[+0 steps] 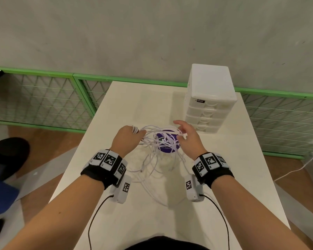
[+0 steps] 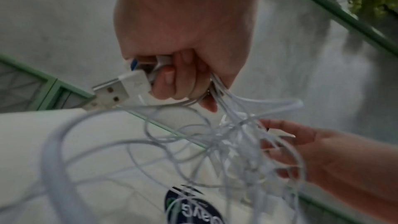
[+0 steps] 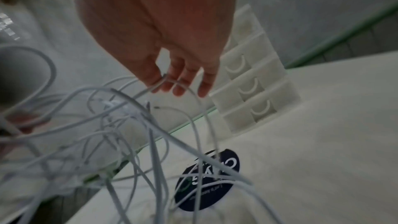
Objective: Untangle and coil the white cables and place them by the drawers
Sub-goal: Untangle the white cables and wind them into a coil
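Note:
A tangle of white cables (image 1: pixel 157 154) hangs between my hands above the white table (image 1: pixel 233 177); its lower loops lie on the tabletop. My left hand (image 1: pixel 132 134) is closed in a fist round several cable ends, and a white USB plug (image 2: pixel 120 88) sticks out of the fist (image 2: pixel 172 77). My right hand (image 1: pixel 181 130) is a little to the right of it. There the thumb and forefinger (image 3: pixel 159 83) pinch one strand of the cables (image 3: pixel 133 125), and the other fingers are loosely extended. The white drawer unit (image 1: pixel 210 105) stands just behind the right hand.
A round purple sticker (image 1: pixel 167 143) lies on the table under the tangle. A green mesh fence (image 1: pixel 43 98) runs behind the table. A dark shoe (image 1: pixel 7 154) is on the floor at left, and a white cord (image 1: pixel 296 168) trails at right.

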